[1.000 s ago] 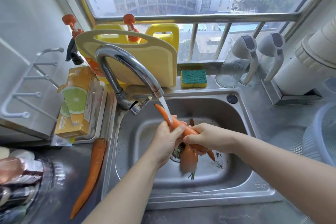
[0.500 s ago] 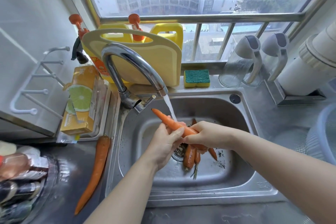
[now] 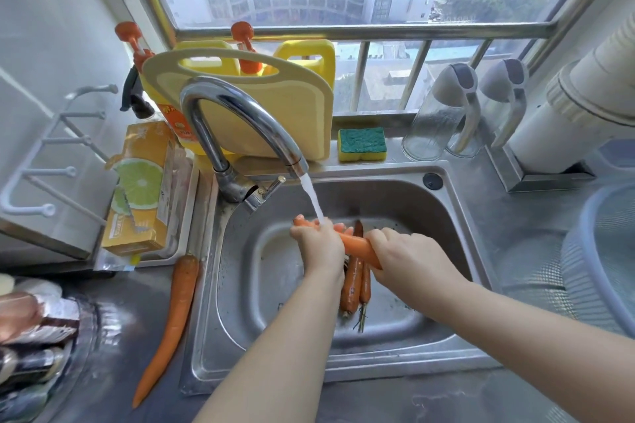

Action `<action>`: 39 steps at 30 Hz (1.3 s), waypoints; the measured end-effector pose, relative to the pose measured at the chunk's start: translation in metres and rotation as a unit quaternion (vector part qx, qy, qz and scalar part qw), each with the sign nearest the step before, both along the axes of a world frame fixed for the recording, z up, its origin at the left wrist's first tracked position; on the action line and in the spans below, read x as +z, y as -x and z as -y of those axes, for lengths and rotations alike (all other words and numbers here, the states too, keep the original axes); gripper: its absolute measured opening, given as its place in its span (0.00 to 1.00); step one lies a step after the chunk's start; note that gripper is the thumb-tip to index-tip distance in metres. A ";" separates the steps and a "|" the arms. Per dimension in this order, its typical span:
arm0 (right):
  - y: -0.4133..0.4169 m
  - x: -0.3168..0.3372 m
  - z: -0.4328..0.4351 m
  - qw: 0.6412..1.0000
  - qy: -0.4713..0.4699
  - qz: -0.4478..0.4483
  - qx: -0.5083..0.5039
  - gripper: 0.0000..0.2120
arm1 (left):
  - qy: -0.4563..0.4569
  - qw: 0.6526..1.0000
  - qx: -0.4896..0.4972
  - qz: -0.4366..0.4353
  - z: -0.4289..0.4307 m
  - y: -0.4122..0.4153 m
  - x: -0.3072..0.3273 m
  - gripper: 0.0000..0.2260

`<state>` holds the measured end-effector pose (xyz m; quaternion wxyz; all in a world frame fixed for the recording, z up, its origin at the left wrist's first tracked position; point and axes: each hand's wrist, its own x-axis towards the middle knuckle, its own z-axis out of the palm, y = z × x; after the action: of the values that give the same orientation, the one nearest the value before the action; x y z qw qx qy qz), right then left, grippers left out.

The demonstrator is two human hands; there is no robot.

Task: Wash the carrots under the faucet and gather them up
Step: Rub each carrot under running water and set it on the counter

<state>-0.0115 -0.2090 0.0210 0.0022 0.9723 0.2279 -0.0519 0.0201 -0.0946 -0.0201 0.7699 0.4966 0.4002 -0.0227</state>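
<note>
Steel faucet [image 3: 240, 124] streams onto a tapered carrot [image 3: 355, 245]; left hand [image 3: 318, 244] and right hand [image 3: 405, 257] each grip it.

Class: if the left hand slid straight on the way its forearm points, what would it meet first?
Probably the water stream, which already falls at the left hand; beyond it, the faucet. Depth is uncertain.

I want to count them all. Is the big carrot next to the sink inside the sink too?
No, the big carrot lies on the counter to the left of the sink, outside its rim.
</note>
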 end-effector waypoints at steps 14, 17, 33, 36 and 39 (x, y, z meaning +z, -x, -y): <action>0.006 0.016 0.019 0.956 -0.180 -0.207 -0.106 0.12 | 0.312 0.949 0.018 0.032 -0.025 -0.002 0.018 0.15; 0.003 0.013 0.020 0.938 -0.213 -0.241 -0.134 0.11 | 0.163 0.982 -0.070 0.058 -0.023 0.010 0.019 0.06; -0.014 0.003 0.023 0.837 -0.448 -0.218 -0.226 0.16 | 0.319 0.945 0.032 -0.062 -0.045 0.010 0.028 0.16; -0.024 0.001 0.013 0.759 -0.529 -0.237 -0.297 0.16 | 0.292 0.955 -0.013 -0.053 -0.056 0.021 0.026 0.14; -0.032 -0.011 0.002 0.750 -0.517 -0.237 -0.337 0.14 | 0.113 0.986 -0.108 -0.054 -0.066 0.029 0.020 0.13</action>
<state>0.0203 -0.2110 0.0096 -0.5727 0.7951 -0.1293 -0.1522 -0.0087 -0.0289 -0.0004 0.7913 0.4450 0.3800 -0.1774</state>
